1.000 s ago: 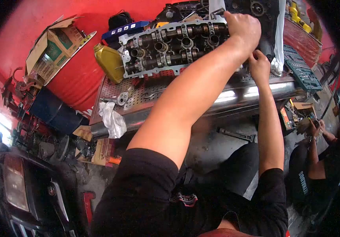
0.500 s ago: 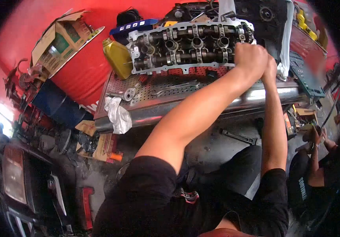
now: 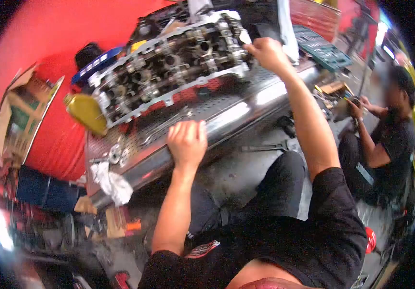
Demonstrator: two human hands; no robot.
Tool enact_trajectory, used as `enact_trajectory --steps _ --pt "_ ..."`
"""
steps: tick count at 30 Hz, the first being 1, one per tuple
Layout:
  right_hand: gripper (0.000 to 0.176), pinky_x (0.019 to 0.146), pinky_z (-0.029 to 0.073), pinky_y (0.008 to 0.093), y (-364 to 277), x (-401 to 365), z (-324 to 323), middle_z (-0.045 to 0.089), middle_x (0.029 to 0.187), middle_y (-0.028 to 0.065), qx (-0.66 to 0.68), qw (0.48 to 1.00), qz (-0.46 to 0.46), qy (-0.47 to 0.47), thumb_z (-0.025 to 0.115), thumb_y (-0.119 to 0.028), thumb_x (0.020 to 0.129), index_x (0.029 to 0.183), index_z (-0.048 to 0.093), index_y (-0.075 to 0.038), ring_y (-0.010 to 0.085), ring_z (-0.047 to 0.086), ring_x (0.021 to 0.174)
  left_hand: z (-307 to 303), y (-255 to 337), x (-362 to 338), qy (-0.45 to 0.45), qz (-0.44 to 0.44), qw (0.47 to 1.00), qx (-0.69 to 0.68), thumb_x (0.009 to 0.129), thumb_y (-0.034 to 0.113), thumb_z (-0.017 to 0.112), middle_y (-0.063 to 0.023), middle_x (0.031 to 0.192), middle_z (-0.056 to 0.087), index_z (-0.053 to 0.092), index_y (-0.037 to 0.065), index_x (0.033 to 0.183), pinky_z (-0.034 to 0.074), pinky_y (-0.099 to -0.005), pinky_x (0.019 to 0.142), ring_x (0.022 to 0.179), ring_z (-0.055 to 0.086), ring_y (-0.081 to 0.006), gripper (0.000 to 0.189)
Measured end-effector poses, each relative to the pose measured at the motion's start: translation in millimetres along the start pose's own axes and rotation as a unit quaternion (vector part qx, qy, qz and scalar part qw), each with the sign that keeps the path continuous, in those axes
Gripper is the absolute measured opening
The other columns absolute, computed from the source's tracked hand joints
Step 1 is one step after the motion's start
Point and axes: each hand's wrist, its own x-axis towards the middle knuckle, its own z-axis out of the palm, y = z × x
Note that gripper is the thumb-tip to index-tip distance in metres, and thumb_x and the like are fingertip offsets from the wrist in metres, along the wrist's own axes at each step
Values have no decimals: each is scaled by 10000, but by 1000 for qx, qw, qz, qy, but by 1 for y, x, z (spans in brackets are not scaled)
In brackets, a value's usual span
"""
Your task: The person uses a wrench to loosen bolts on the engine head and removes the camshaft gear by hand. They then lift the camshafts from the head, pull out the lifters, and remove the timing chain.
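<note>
A cylinder head (image 3: 171, 65) with its camshafts exposed lies tilted across a perforated metal bench (image 3: 226, 106). My right hand (image 3: 269, 53) is at its right end, thumb and index finger pinched together by a small pale piece at that end; what they grip I cannot tell. Lower and to the left, my left hand (image 3: 187, 144) is over the bench's rounded front edge, back toward me, fingers bent down and thumb apart, with nothing visible in it. Just beyond its fingers lie wrenches (image 3: 161, 127). A ratchet-like tool (image 3: 114, 155) sits farther left.
A gold oil bottle (image 3: 86, 114) stands at the head's left end, a white rag (image 3: 111, 185) hangs over the bench's corner. A green socket case (image 3: 320, 48) lies right. A co-worker (image 3: 381, 130) crouches at right. A long tool (image 3: 264, 148) lies on the floor.
My left hand has come away from my right hand and moved down-left to the bench's front edge. The view has turned, so the bench appears farther left and tilted, with more of the co-worker showing.
</note>
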Motion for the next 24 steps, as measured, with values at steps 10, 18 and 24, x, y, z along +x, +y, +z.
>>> enact_trajectory --steps 10,18,24 --pt "354 726 539 380 -1 -35 43 731 870 156 257 938 42 229 722 -355 916 964 721 -5 250 714 818 1 1 -2 15 31 999 26 860 162 734 -72 728 566 570 92 730 417 -417 688 726 563 -277 220" --pt "324 705 537 364 7 -21 31 739 846 155 210 969 57 116 721 -342 915 973 746 -23 228 709 767 40 63 114 35 155 985 68 806 224 716 -80 1002 615 672 80 982 409 -473 860 1017 548 -284 232" --pt "238 771 470 236 33 -34 39 718 971 10 519 850 80 49 719 -179 914 1099 716 -30 102 626 860 105 81 194 -89 215 946 227 857 218 612 -82 1044 656 756 59 934 382 -493 879 1068 539 -261 228"
